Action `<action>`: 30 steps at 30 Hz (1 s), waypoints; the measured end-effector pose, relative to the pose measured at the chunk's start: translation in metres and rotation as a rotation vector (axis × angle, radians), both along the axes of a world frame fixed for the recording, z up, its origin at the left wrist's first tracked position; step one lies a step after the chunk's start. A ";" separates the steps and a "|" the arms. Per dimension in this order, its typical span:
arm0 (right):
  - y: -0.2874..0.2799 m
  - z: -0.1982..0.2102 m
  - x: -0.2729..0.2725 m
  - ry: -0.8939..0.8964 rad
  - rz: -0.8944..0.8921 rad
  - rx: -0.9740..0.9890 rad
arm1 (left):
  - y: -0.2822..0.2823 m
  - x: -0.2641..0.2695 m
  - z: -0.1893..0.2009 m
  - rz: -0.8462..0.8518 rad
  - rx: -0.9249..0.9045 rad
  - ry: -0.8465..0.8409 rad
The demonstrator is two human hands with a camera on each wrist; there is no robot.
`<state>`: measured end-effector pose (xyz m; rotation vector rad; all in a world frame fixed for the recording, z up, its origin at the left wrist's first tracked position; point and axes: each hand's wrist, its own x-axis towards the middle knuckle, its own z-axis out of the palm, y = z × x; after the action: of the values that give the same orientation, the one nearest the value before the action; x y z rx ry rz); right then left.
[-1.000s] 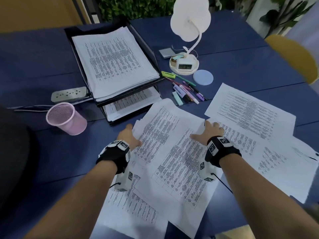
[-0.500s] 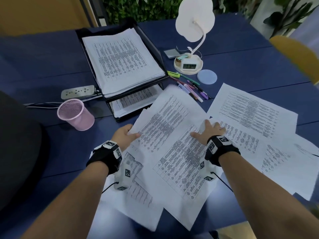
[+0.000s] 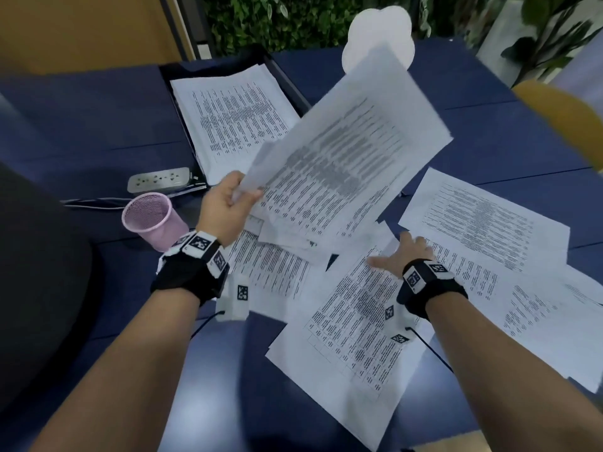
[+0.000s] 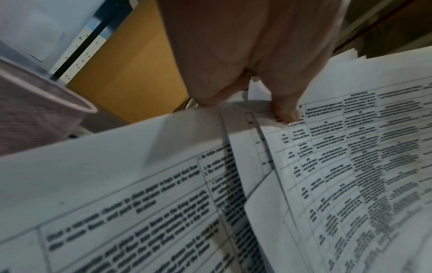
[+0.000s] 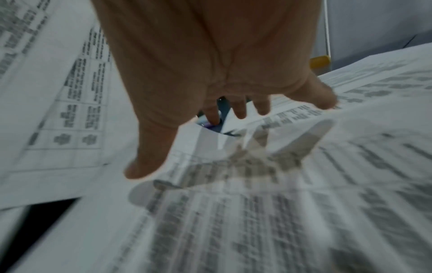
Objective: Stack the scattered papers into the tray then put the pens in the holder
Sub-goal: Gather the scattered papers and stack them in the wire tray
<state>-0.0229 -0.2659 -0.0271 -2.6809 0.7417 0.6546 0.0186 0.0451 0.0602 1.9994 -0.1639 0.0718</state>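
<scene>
My left hand [image 3: 233, 199] pinches the corner of a bundle of printed sheets [image 3: 346, 158] and holds it lifted and tilted over the table; the left wrist view shows the fingers [image 4: 286, 109] clamped on the bundle's [image 4: 350, 166] edge. The black tray [image 3: 284, 79] at the back holds a paper stack [image 3: 235, 115]. My right hand [image 3: 399, 254] hovers flat with spread fingers [image 5: 240, 109] just above the scattered papers [image 3: 359, 321] on the table. The pink mesh holder [image 3: 151, 216] stands empty left of my left hand. The lifted bundle hides the pens.
More loose sheets [image 3: 483, 230] lie across the right of the blue table [image 3: 98, 125]. A power strip [image 3: 158, 180] with a cable sits behind the holder. A white lamp shade [image 3: 378, 24] rises at the back, a yellow chair [image 3: 561, 112] stands right, a dark chair [image 3: 36, 272] left.
My left hand has picked up a bundle of sheets off the table and raised it toward the tray. My right hand has let go of those sheets and shifted slightly right over the rest.
</scene>
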 end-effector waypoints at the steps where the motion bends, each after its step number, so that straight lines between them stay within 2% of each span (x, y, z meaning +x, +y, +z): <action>1: 0.003 0.005 0.004 -0.099 0.000 0.086 | -0.001 0.003 0.008 0.007 -0.014 -0.028; 5: 0.028 0.056 0.025 -0.619 -0.086 0.765 | -0.009 0.015 0.040 0.020 -0.174 -0.078; 7: 0.038 0.090 0.035 -0.809 -0.132 0.930 | -0.013 0.017 0.052 0.039 -0.256 -0.118; 9: 0.042 0.110 0.043 -0.870 -0.171 1.078 | -0.017 0.018 0.061 0.066 -0.331 -0.171; 12: 0.043 0.120 0.048 -0.807 -0.194 1.282 | -0.019 0.018 0.066 0.077 -0.391 -0.190; 15: 0.039 0.125 0.047 -0.772 -0.244 1.315 | -0.015 0.019 0.064 0.091 -0.423 -0.176; 22: 0.039 0.126 0.036 -0.876 -0.186 1.232 | -0.016 0.015 0.048 0.107 -0.474 -0.103; 26: 0.053 0.129 0.034 -0.980 -0.222 1.215 | -0.031 0.009 0.038 0.179 -0.307 -0.105; 30: 0.058 0.121 0.027 -0.951 -0.180 1.108 | -0.038 0.006 0.025 0.221 -0.229 -0.036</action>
<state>0.0041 -0.2075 0.0939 -1.5437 0.2018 -0.2588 0.0245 0.0073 0.0849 1.7816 0.0419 0.2568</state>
